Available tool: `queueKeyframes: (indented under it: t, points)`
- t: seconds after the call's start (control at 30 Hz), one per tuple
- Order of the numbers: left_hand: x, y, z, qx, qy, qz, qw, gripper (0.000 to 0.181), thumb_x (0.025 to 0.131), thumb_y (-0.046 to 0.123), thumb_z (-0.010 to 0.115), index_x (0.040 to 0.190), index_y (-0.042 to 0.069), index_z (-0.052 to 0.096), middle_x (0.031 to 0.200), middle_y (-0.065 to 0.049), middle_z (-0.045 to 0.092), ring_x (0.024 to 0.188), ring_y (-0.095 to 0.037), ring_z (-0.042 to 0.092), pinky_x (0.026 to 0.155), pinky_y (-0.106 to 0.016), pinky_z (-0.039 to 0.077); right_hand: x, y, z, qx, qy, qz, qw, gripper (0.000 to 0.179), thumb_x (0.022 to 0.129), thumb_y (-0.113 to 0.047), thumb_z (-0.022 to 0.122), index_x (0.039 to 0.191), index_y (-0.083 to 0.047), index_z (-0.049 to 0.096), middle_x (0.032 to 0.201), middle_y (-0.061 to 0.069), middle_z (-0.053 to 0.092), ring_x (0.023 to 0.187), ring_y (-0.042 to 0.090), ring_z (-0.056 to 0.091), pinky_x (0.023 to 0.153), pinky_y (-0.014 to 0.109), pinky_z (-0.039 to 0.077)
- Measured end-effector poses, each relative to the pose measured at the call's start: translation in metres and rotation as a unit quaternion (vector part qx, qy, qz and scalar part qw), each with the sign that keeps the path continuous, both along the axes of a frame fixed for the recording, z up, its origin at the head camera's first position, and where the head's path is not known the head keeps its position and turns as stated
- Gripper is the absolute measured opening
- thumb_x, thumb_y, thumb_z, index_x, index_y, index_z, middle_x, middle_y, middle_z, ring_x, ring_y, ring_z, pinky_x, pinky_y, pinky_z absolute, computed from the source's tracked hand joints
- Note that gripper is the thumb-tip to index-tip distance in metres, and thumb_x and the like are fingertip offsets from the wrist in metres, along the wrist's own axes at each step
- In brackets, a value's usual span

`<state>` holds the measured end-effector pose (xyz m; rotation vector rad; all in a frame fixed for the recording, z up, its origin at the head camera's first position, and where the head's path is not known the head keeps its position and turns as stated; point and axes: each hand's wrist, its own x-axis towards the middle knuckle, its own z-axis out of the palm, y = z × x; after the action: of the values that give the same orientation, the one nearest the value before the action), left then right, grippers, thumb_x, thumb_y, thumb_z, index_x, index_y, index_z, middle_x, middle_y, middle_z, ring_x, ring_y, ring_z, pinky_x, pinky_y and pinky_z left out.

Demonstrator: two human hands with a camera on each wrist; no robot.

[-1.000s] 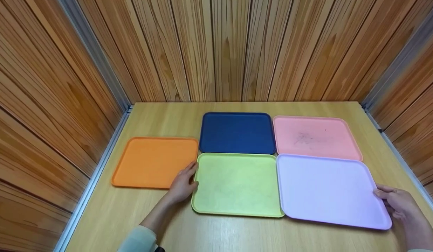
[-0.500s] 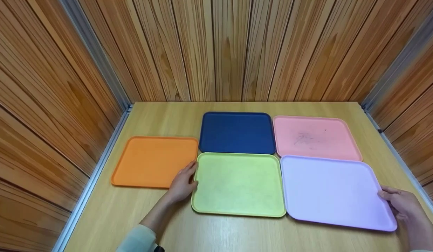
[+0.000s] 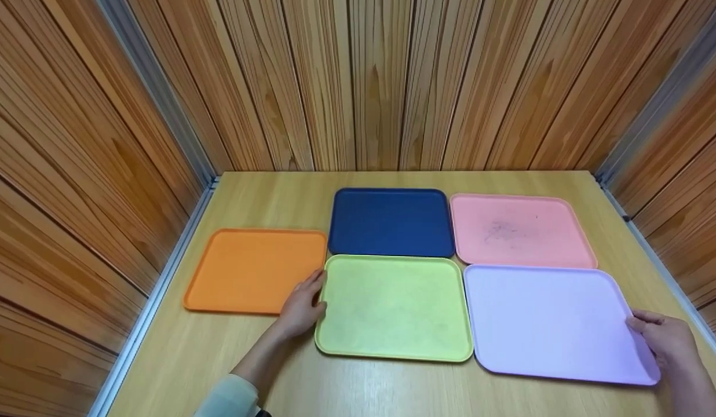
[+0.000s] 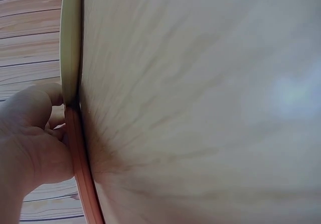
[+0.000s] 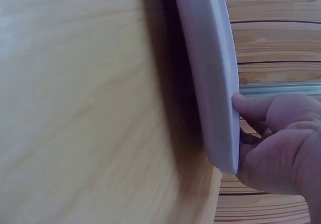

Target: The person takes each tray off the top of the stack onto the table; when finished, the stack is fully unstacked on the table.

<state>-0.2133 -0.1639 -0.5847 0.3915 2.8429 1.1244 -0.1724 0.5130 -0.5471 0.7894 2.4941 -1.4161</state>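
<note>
My right hand [image 3: 666,339] grips the right edge of a lilac tray [image 3: 555,324], thumb on the rim. In the right wrist view that tray [image 5: 215,83] has its held side tilted up, with a dark shadow beneath. Against the left edge of a light green tray [image 3: 393,310] rests my left hand [image 3: 301,304], fingers along the rim. That hand also overlaps the right side of an orange tray [image 3: 254,269]. The left wrist view has the green tray's rim [image 4: 71,38] meeting the orange one's [image 4: 83,169] beside the thumb.
Behind the green tray lies a dark blue tray [image 3: 391,222]. A pink tray [image 3: 523,229] with dark scuffs is behind the lilac one. All are on a wooden table [image 3: 265,200], enclosed by wood-panelled walls [image 3: 375,87] with metal rails at the sides.
My right hand has shifted the lilac tray right and slightly toward me, off the green tray's right edge to beside it. Its far edge has come down. My left hand has stayed put.
</note>
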Motion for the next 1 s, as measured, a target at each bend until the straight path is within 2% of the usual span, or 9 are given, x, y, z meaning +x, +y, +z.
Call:
queueKeyframes:
  t: [0.07, 0.13, 0.23, 0.33, 0.43, 0.6, 0.7, 0.83, 1.0]
  points:
    - [0.001, 0.001, -0.001, 0.003, 0.004, -0.002, 1.0000, 0.067, 0.093, 0.005, 0.063, 0.154, -0.003, 0.037, 0.161, -0.020, 0.033, 0.143, -0.041, 0.035, 0.115, -0.054, 0.031, -0.001, -0.003, 0.000, 0.025, -0.002, 0.002, 0.9997, 0.058, 0.100, -0.021, 0.062, 0.141, 0.013, 0.039, 0.150, 0.041, 0.025, 0.120, 0.048, 0.053, 0.082, 0.038, 0.054]
    - [0.001, 0.001, -0.002, 0.004, 0.006, -0.003, 1.0000, 0.067, 0.092, 0.005, 0.063, 0.153, -0.004, 0.037, 0.160, -0.020, 0.033, 0.142, -0.041, 0.036, 0.115, -0.054, 0.031, 0.000, -0.006, 0.000, 0.059, 0.001, 0.007, 0.9982, 0.055, 0.100, -0.021, 0.059, 0.138, 0.014, 0.041, 0.149, 0.041, 0.026, 0.134, 0.058, 0.034, 0.094, 0.050, 0.048]
    - [0.002, 0.002, -0.003, 0.003, 0.005, -0.002, 1.0000, 0.067, 0.092, 0.005, 0.063, 0.153, -0.003, 0.038, 0.160, -0.020, 0.034, 0.142, -0.041, 0.036, 0.115, -0.054, 0.031, 0.003, -0.010, 0.000, 0.103, 0.015, 0.012, 0.9945, 0.051, 0.099, -0.021, 0.057, 0.133, 0.016, 0.047, 0.144, 0.041, 0.033, 0.132, 0.062, 0.031, 0.104, 0.064, 0.036]
    - [0.001, 0.000, -0.003, 0.002, 0.012, -0.004, 0.9999, 0.067, 0.091, 0.005, 0.064, 0.153, -0.004, 0.038, 0.160, -0.020, 0.034, 0.142, -0.042, 0.036, 0.114, -0.055, 0.032, 0.004, -0.014, -0.001, 0.130, 0.038, 0.019, 0.9905, 0.048, 0.099, -0.023, 0.057, 0.128, 0.016, 0.054, 0.138, 0.041, 0.042, 0.126, 0.060, 0.042, 0.089, 0.044, 0.052]
    - [-0.002, -0.002, -0.003, 0.004, 0.009, -0.005, 0.9999, 0.068, 0.091, 0.006, 0.064, 0.153, -0.004, 0.038, 0.160, -0.020, 0.034, 0.142, -0.041, 0.036, 0.115, -0.055, 0.031, 0.003, -0.015, 0.000, 0.119, 0.048, 0.013, 0.9916, 0.050, 0.100, -0.025, 0.055, 0.128, 0.016, 0.055, 0.138, 0.040, 0.044, 0.123, 0.055, 0.047, 0.068, 0.025, 0.048]
    - [-0.006, -0.006, 0.002, 0.023, -0.028, -0.009, 0.9993, 0.068, 0.094, 0.009, 0.066, 0.155, -0.001, 0.037, 0.162, -0.018, 0.031, 0.147, -0.038, 0.030, 0.117, -0.054, 0.027, 0.001, -0.022, 0.004, 0.094, 0.040, -0.021, 0.9945, 0.057, 0.102, -0.033, 0.052, 0.137, 0.013, 0.051, 0.143, 0.036, 0.044, 0.130, 0.051, 0.042, 0.072, 0.026, 0.041]
    - [-0.009, -0.009, 0.009, 0.044, -0.055, -0.008, 0.9975, 0.067, 0.097, 0.012, 0.066, 0.156, 0.002, 0.036, 0.162, -0.016, 0.031, 0.149, -0.035, 0.028, 0.119, -0.052, 0.025, -0.001, -0.028, 0.008, 0.117, 0.068, -0.037, 0.9901, 0.057, 0.102, -0.033, 0.052, 0.138, 0.011, 0.053, 0.134, 0.033, 0.056, 0.114, 0.039, 0.056, 0.068, 0.022, 0.043]
    - [-0.010, -0.012, 0.020, 0.052, -0.068, -0.003, 0.9963, 0.067, 0.098, 0.014, 0.067, 0.157, 0.007, 0.037, 0.160, -0.015, 0.035, 0.147, -0.034, 0.031, 0.118, -0.051, 0.027, -0.006, -0.042, 0.013, 0.141, 0.123, -0.049, 0.9811, 0.053, 0.101, -0.032, 0.055, 0.136, 0.007, 0.057, 0.104, 0.013, 0.071, 0.079, 0.001, 0.054, 0.061, 0.016, 0.044]
    - [-0.010, -0.014, 0.036, 0.025, -0.059, 0.001, 0.9979, 0.066, 0.097, 0.018, 0.069, 0.156, 0.010, 0.040, 0.159, -0.014, 0.038, 0.146, -0.034, 0.035, 0.116, -0.053, 0.030, -0.021, -0.079, 0.016, 0.155, 0.209, -0.003, 0.9655, 0.048, 0.101, -0.033, 0.059, 0.135, 0.002, 0.062, 0.106, 0.008, 0.073, 0.086, -0.013, 0.051, 0.075, 0.014, 0.040]
